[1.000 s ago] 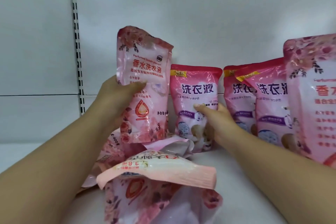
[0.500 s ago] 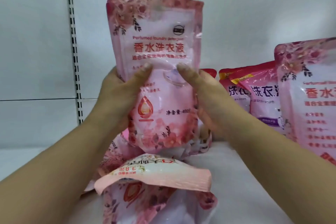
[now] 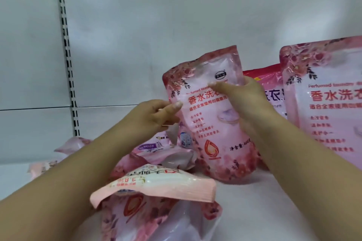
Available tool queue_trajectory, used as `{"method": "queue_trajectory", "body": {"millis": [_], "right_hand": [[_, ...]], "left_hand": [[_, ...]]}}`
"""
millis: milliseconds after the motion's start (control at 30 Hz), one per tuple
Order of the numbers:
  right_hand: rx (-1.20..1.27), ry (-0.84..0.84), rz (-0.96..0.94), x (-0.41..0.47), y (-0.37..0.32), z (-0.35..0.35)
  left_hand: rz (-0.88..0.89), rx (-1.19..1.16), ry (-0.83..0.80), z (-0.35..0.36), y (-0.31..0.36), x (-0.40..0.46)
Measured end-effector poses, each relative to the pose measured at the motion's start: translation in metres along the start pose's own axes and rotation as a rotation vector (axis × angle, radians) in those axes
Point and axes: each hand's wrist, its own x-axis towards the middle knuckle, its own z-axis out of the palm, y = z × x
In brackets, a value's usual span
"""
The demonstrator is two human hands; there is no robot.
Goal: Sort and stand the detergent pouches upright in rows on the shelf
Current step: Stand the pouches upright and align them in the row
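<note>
Pouch (image 3: 211,123) at frame centre is held tilted, long axis leaning left, base touching the shelf (image 3: 254,201); right hand (image 3: 241,96) grips its top, left hand (image 3: 156,117) pinches its left edge.

Floral pouch (image 3: 210,123) stands on white shelf (image 3: 274,201), tilted slightly left. Right hand (image 3: 244,100) grips its upper right edge, thumb across front. Left hand (image 3: 156,117) pinches its left edge. Second floral pouch (image 3: 329,100) upright at right; magenta pouch (image 3: 264,80) behind, between them. Jumbled pouch pile (image 3: 152,188) lies front left.
</note>
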Motion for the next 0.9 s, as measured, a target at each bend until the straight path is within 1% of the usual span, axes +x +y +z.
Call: {"method": "queue_trajectory", "body": {"millis": [67,133,167,200,267,333,433,500,533,600,667,733,833,900], "right_hand": [[0.076,0.065,0.029,0.002,0.007,-0.003],[0.1,0.123,0.051,0.003,0.015,-0.003],[0.101,0.146,0.053,0.003,0.019,-0.002],[0.108,0.165,0.053,0.003,0.021,0.0],[0.126,0.186,0.059,0.004,0.023,0.003],[0.125,0.191,0.068,0.005,0.023,0.003],[0.118,0.172,0.081,0.007,0.022,0.003],[0.115,0.164,0.081,0.007,0.022,0.004],[0.117,0.164,0.082,0.007,0.022,0.005],[0.129,0.168,0.08,0.008,0.022,0.005],[0.145,0.173,0.087,0.008,0.022,0.005],[0.159,0.172,0.102,0.008,0.024,0.006],[0.164,0.182,0.127,0.008,0.026,0.007],[0.164,0.197,0.122,0.008,0.027,0.007]], "left_hand": [[-0.044,0.269,0.024,-0.009,-0.001,0.003],[-0.127,0.621,0.014,-0.016,-0.006,0.007],[-0.203,0.778,0.012,-0.019,-0.009,0.009],[-0.303,0.883,0.011,-0.025,-0.013,0.01],[-0.508,0.951,-0.046,-0.035,-0.023,0.011],[-0.615,0.982,-0.158,-0.036,-0.031,0.011],[-0.654,1.06,-0.312,-0.029,-0.037,0.011],[-0.635,1.119,-0.342,-0.028,-0.04,0.012],[-0.606,1.135,-0.331,-0.029,-0.04,0.013],[-0.558,1.112,-0.286,-0.031,-0.039,0.012],[-0.5,1.014,-0.237,-0.032,-0.04,0.013],[-0.43,0.836,-0.152,-0.033,-0.043,0.014],[-0.356,0.539,0.057,-0.027,-0.046,0.017],[-0.35,0.331,0.205,-0.021,-0.042,0.016]]}}
